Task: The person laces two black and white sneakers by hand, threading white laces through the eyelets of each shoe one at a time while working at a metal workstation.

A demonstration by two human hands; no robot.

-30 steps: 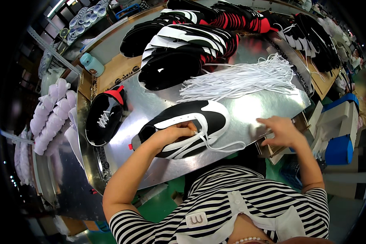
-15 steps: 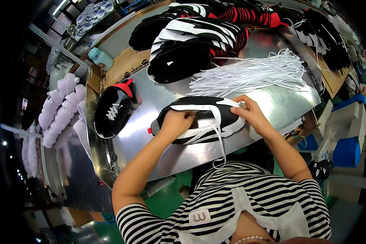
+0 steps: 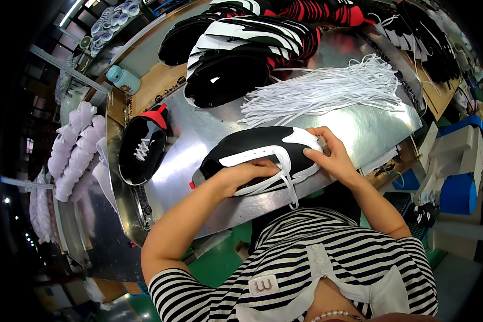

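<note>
A black-and-white shoe upper [image 3: 252, 140] lies on its side over the front of the metal table, a small red tab at its left end. My right hand [image 3: 331, 155] grips its right end between thumb and fingers, and a pale band shows around one finger. Into the opening reaches my left hand [image 3: 244, 176], its fingers closed at the white lacing edge; the fingertips are partly hidden. A white shoelace [image 3: 291, 194] runs through that edge and hangs down toward me.
Loose white shoelaces [image 3: 322, 96] lie in a heap beyond the upper. Stacked black, white and red uppers [image 3: 231, 80] stand behind. On the left are a single laced upper [image 3: 143, 147] and a light-blue bottle [image 3: 124, 79]. The metal table [image 3: 185, 126] has a raised rim.
My left hand has shifted right along the opening to the lacing edge. The upper has tipped so more of its far black side shows. My right hand keeps its grip.
</note>
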